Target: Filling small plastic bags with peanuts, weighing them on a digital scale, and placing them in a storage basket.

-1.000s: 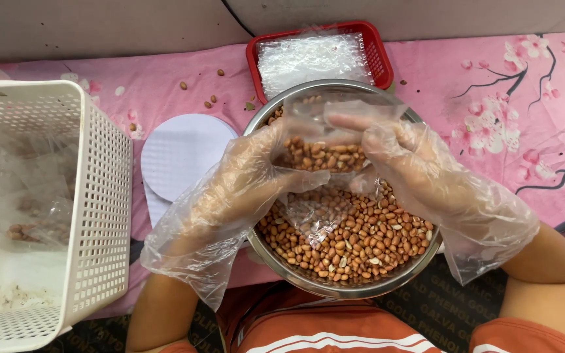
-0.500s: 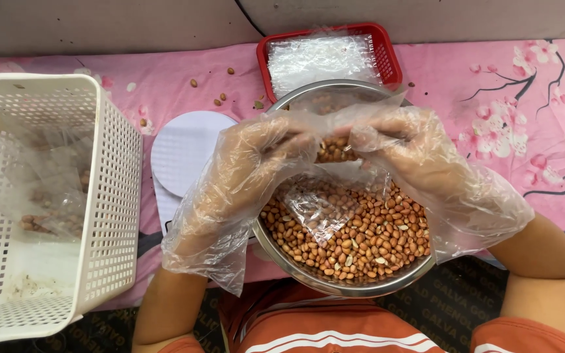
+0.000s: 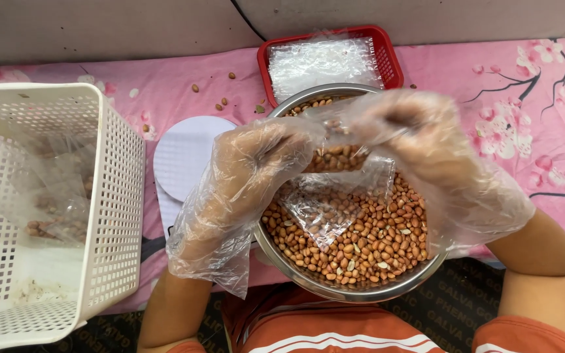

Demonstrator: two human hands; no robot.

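- Pinching small clear plastic bag of peanuts (image 3: 338,157) with gloved left hand (image 3: 256,160), fingers closed.
- Gripping its top with blurred right hand (image 3: 420,131).
- Leaving round steel bowl (image 3: 361,291) nearly full; filled bags lying in white plastic basket (image 3: 109,216).

A white perforated basket (image 3: 109,216) stands at the left on the desk (image 3: 505,78), which wears a pink cloth printed with blossoms. Inside the basket lie clear bags of peanuts (image 3: 53,209). A white round disc (image 3: 181,153) lies just beside the basket. At the far edge sits a red tray (image 3: 387,55) of clear plastic bags (image 3: 322,62). Loose peanuts (image 3: 220,101) lie scattered near it.
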